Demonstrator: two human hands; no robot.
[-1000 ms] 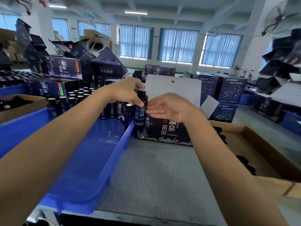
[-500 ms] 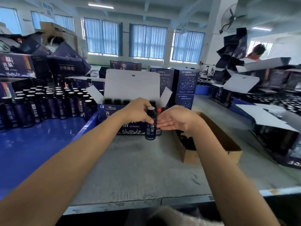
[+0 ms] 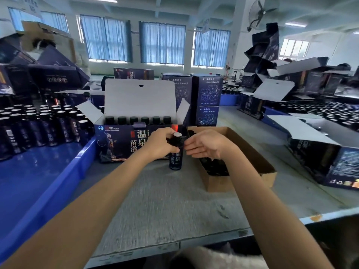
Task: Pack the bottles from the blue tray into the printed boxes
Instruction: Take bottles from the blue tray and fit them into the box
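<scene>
A dark blue bottle with a silver-topped cap stands upright on the grey table. My left hand grips its neck and upper body. My right hand is beside the cap with fingers stretched toward it; whether they touch it I cannot tell. Just behind stands the open printed box, lid up, with a row of several bottle caps showing inside. At the left, the blue tray holds several more bottles at its far end.
A brown cardboard tray with dark items sits right of my hands. Closed printed boxes stand behind it. More open boxes and bottles crowd the right side. Stacked boxes lean at the far left and right. The table's front edge is near.
The bottle has come down from in front of the box to stand on the table. My view has drawn closer; both hands stay at the bottle's top.
</scene>
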